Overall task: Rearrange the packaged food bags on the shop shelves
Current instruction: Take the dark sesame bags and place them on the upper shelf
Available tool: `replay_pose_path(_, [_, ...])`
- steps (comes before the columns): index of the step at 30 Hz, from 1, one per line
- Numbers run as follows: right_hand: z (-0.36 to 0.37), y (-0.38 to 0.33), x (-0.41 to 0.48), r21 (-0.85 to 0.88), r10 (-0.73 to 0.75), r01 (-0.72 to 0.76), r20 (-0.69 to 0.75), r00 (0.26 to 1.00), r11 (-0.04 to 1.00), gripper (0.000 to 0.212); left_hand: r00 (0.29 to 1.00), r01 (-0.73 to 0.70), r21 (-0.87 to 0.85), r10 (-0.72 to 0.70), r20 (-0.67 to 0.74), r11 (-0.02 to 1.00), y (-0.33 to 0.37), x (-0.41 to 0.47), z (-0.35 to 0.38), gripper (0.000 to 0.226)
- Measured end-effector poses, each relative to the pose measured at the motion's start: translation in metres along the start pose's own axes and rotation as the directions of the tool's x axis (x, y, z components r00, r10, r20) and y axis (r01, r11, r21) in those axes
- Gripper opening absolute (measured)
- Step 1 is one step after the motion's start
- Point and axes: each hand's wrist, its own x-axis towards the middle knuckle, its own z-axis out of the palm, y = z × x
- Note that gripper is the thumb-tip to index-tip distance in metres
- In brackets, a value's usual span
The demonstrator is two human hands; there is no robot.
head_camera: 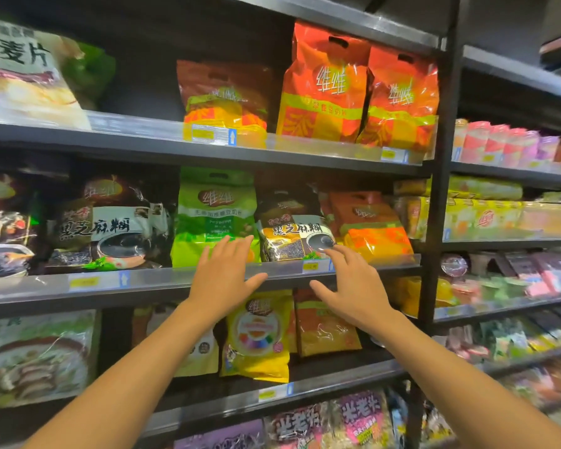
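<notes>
Both my hands are stretched out in front of the middle shelf [175,280]. My left hand [222,275] is spread open in front of the lower edge of a green bag [214,209]; I cannot tell if it touches. My right hand [350,280], fingers straight, reaches toward a dark sesame-paste bag [292,234] that leans beside the green one. To the right of it lies an orange bag [370,231]. A larger dark sesame bag [110,228] stands to the left. Neither hand holds anything.
The top shelf carries red-orange bags [331,89] and a white oat bag [23,76], with a gap between. Below are yellow [259,335] and brown bags [324,328]. A black upright post [441,189] separates this bay from the shelves on the right.
</notes>
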Motion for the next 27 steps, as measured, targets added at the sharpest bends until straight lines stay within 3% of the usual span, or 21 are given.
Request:
replay_pose_path(7, [0.022, 0.043, 0.037, 0.065, 0.048, -0.049, 0.028, 0.998, 0.997, 0.072, 0.996, 0.071, -0.068, -0.066, 0.066, 0.995, 0.014, 0.063, 0.031, 0.069])
replay_pose_path(10, [0.037, 0.056, 0.066, 0.143, 0.066, -0.072, 0.046, 0.997, 0.987, 0.066, 0.973, 0.141, -0.08, -0.124, 0.195, 0.987, 0.008, 0.097, 0.05, 0.054])
replay_pose_path(15, [0.06, 0.075, 0.13, 0.29, 0.108, -0.134, 0.103, 0.989, 0.948, 0.077, 0.892, 0.253, -0.13, -0.179, 0.415, 0.959, 0.007, 0.141, 0.068, 0.062])
replay_pose_path(18, [0.076, 0.08, 0.165, 0.427, 0.182, -0.241, 0.175, 0.968, 0.871, 0.082, 0.84, 0.303, -0.189, -0.168, 0.516, 0.934, 0.005, 0.16, 0.076, 0.064])
replay_pose_path(24, [0.115, 0.089, 0.21, 0.508, 0.284, -0.448, 0.37, 0.885, 0.735, 0.092, 0.822, 0.377, -0.39, -0.109, 0.559, 0.84, -0.008, 0.175, 0.095, 0.047])
replay_pose_path(27, [0.126, 0.09, 0.212, 0.501, 0.296, -0.475, 0.398, 0.869, 0.723, 0.088, 0.83, 0.385, -0.441, -0.096, 0.549, 0.811, -0.009, 0.174, 0.101, 0.045])
